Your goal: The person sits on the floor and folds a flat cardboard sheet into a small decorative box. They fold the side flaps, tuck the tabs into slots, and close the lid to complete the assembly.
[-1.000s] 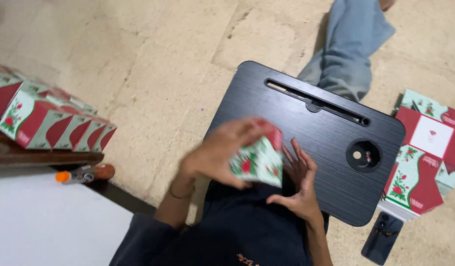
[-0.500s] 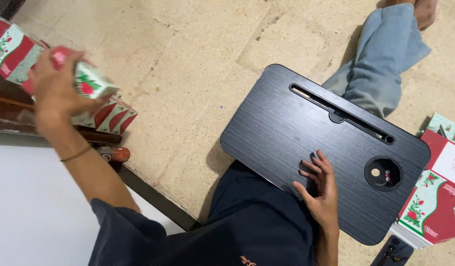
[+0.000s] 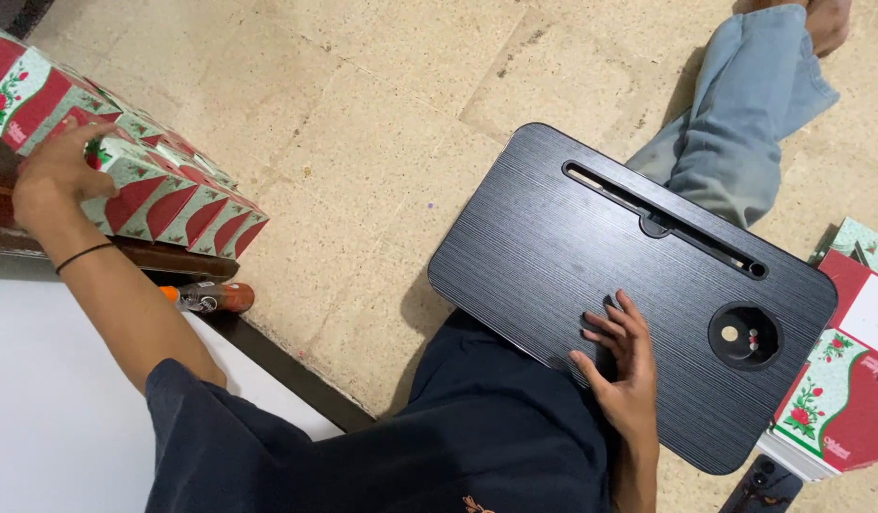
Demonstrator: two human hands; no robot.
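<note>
Nearest, the right hand point(image 3: 621, 372) rests flat, fingers spread, holding nothing, on the black lap tabletop point(image 3: 591, 237). Far left, the left hand point(image 3: 54, 176) presses loosely curled fingers on the folded red-and-green boxes point(image 3: 163, 195) stacked along a wooden ledge point(image 3: 125, 249).

— What sort of place is this looking like?

— A home: someone is sitting on a beige tiled floor point(image 3: 363, 114), a black lap desk point(image 3: 638, 275) resting across their legs.

— Anything else?

— Folded gift boxes point(image 3: 163, 190) are piling up left of that desk.
</note>
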